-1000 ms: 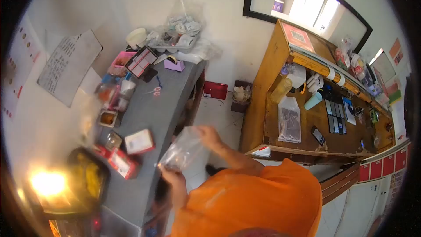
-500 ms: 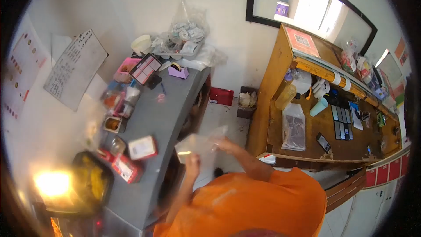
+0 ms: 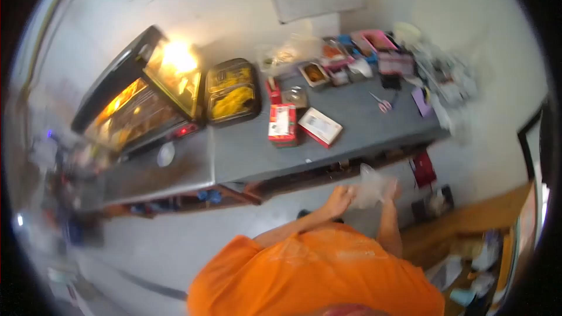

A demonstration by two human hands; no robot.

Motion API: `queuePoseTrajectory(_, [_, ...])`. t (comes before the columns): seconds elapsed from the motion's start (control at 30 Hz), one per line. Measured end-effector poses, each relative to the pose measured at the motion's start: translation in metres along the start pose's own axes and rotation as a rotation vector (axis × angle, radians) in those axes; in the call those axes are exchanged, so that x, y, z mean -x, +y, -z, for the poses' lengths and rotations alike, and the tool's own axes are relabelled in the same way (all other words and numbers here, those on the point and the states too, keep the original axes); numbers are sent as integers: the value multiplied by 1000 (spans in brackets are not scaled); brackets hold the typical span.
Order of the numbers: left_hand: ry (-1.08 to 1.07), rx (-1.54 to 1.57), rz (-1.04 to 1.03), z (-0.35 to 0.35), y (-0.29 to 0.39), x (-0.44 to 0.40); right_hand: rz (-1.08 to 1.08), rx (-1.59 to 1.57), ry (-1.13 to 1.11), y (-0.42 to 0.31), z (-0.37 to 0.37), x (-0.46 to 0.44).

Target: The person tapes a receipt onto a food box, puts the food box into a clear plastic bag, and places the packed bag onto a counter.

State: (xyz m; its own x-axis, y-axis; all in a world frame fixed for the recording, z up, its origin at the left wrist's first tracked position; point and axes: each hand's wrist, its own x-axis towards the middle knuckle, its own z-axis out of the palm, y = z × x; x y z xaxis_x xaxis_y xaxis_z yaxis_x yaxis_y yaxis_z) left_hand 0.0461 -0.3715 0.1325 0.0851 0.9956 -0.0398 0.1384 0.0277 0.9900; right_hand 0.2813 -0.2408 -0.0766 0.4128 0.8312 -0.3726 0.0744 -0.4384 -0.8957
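Observation:
My left hand (image 3: 341, 200) is closed on one side of a clear plastic bag (image 3: 369, 190). On the other side of the bag, my right hand (image 3: 391, 191) grips it too, somewhat blurred. The thin bag hangs between both hands in front of my orange shirt, just off the near edge of the grey counter (image 3: 363, 134). I cannot make out anything inside it. Closest on the counter are a red-and-white box (image 3: 283, 124) and a flatter white-topped box (image 3: 321, 127).
A lit food warmer (image 3: 146, 96) stands at the left, beside a black tray of yellow food (image 3: 233, 93). Scissors (image 3: 381, 103), a purple tape dispenser (image 3: 421, 100) and several containers line the counter's right. A wooden desk (image 3: 468, 216) is at lower right.
My head and body have turned left, bringing the food warmer and the whole counter into view. Both hands still hold the plastic bag, which has shifted right in the picture.

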Motion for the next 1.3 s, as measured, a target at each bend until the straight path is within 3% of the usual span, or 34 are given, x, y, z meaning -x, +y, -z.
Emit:
queuePoseTrajectory(0.07, [32, -413, -204, 10, -27, 7, 478, 529, -33, 40, 17, -67])
queuePoseTrajectory(0.1, [105, -71, 37, 16, -21, 16, 305, 448, -104, 29, 12, -70])
queuePoseTrajectory(0.13, [239, -67, 181, 32, -1, 16, 129, 371, -170, 10, 5, -67])
queuePoseTrajectory(0.2, [520, -50, -90, 65, -47, 4, 513, 473, -262, -61, -14, 35])
queuePoseTrajectory(0.23, [587, -287, 18, 83, -47, 2, 719, 483, -302, -88, -19, 76])
queuePoseTrajectory(0.33, [526, -315, 133, 92, -29, 4, 1194, 446, -335, -149, -49, 176])
queuePoseTrajectory(0.37, [453, -388, -24, 85, -31, 2, 1202, 449, -342, -148, -63, 190])
queuePoseTrajectory(0.4, [374, -459, -178, 81, -32, 2, 1088, 467, -543, -143, -77, 200])
queuePoseTrajectory(0.43, [377, -453, -173, 83, -24, 5, 960, 483, -738, -137, -86, 201])
queuePoseTrajectory(0.47, [369, -623, -129, 88, -17, 11, 953, 490, -740, -134, -93, 193])
queuePoseTrajectory(0.5, [353, -789, -83, 93, -8, 19, 845, 406, -632, -133, -98, 182])
queuePoseTrajectory(0.53, [409, -826, 120, 99, -2, 29, 735, 326, -520, -151, -98, 185])
queuePoseTrajectory(0.63, [544, -1036, 99, 132, -40, 53, 897, 276, -319, -168, -68, 179])
queuePoseTrajectory(0.67, [580, -762, 87, 145, -101, 51, 893, 293, -310, -159, -58, 163])
queuePoseTrajectory(0.73, [646, -507, 114, 158, -112, 27, 857, 1112, -907, -134, -38, 136])
queuePoseTrajectory(0.8, [899, -623, -259, 165, 9, -7, 879, 1001, -463, -216, -31, 179])
queuePoseTrajectory(0.87, [1128, -657, -558, 161, 116, -1, 1292, 132, -2, -289, 1, 220])
queuePoseTrajectory(0.9, [1119, -652, -534, 161, 120, 12, 1277, 152, -10, -293, 7, 228])
queuePoseTrajectory(0.97, [486, -728, -254, 166, 121, 34, 1497, 189, -80, -300, 22, 238])
queuePoseTrajectory(1.0, [492, -674, -474, 165, 103, 16, 1622, 196, -107, -304, 27, 237])
queuePoseTrajectory(1.03, [491, -614, -692, 165, 63, -10, 1250, 648, -344, -260, 18, 205])
queuePoseTrajectory(1.07, [348, -524, -439, 166, -3, -11, 803, 1042, -554, -196, 8, 168])
queuePoseTrajectory(1.13, [-77, -361, -93, 166, -73, 23, 648, 637, -729, -128, 22, 150])
queuePoseTrajectory(1.17, [-335, -614, 157, 166, -111, 39, 669, 634, -714, -122, 24, 133])
queuePoseTrajectory(1.23, [-512, -9, 334, 153, -132, 81, -33, 128, -1159, -106, 54, 137])
queuePoseTrajectory(1.27, [-534, 13, 361, 144, -137, 93, -344, -678, -1462, -103, 59, 148])
queuePoseTrajectory(1.3, [-411, 561, 331, 143, -133, 94, -360, -680, -1448, -106, 56, 143])
